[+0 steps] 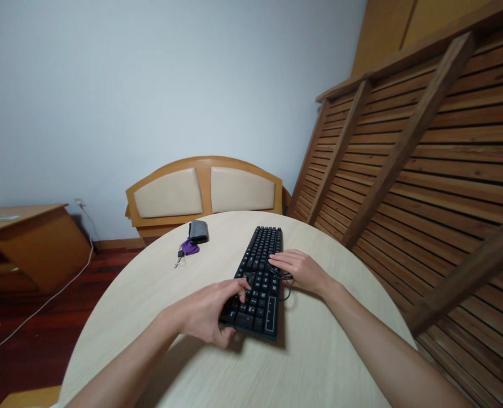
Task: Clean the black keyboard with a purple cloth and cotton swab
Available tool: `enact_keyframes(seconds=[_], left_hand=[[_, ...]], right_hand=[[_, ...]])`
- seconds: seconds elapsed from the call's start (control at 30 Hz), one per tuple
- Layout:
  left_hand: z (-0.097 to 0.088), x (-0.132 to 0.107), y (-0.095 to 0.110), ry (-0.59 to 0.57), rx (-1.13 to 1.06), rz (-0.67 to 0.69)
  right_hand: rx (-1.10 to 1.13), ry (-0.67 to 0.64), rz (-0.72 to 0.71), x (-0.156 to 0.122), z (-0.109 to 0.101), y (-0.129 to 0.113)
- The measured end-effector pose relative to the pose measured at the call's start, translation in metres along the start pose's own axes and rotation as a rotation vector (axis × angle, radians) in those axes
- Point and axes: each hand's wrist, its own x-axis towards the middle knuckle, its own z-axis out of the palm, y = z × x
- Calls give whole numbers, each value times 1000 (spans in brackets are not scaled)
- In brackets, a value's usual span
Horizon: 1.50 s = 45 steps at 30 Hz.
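Observation:
A black keyboard [257,283] lies lengthwise on the round pale table, its near end toward me. My left hand [212,309] grips the near left corner, with the thumb at the near edge and curled fingers over the keys. At the keyboard's right side, my right hand [296,269] is closed round a black cable [286,277], its fingertips over the keys. One loop of that cable hangs beside the keyboard's right edge. Part of the bundle is hidden under the fingers.
On the round table [319,351], a folded grey and black cloth-like item [198,231], a purple pouch [189,247] and a small key-like item [180,256] sit to the left. A wooden slatted frame [404,170] leans at the right; a headboard [206,190] stands behind.

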Motion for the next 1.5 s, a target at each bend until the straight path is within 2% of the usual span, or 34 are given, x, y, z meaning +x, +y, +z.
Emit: enact_keyframes(seconds=[0.1, 0.27, 0.43, 0.6, 0.87, 0.97, 1.07, 1.2, 1.4, 1.5], left_hand=[[4, 0, 2, -20, 103, -20], [18, 3, 4, -43, 340, -136], [22, 5, 11, -33, 372, -134], [18, 5, 5, 62, 384, -128], [-13, -7, -19, 157, 90, -82], [-20, -11, -29, 219, -94, -144], [-19, -12, -43, 300, -305, -251], [-15, -13, -62, 314, -480, -354], [-13, -12, -73, 375, -530, -455], [-12, -12, -78, 369, -528, -503]], right_hand=[[-60, -6, 1, 3, -1, 1], [-134, 12, 50, 7, -12, -4], [-163, 15, 133, 8, -30, -16], [-151, 32, 143, 12, -39, -29], [11, 231, 193, 8, -46, -29], [80, 325, 243, 6, -45, -28], [137, 388, 315, 4, -40, -29], [169, 310, 366, 7, -30, -33], [109, 207, 367, 12, -16, -35], [92, 148, 361, 11, -6, -34]])
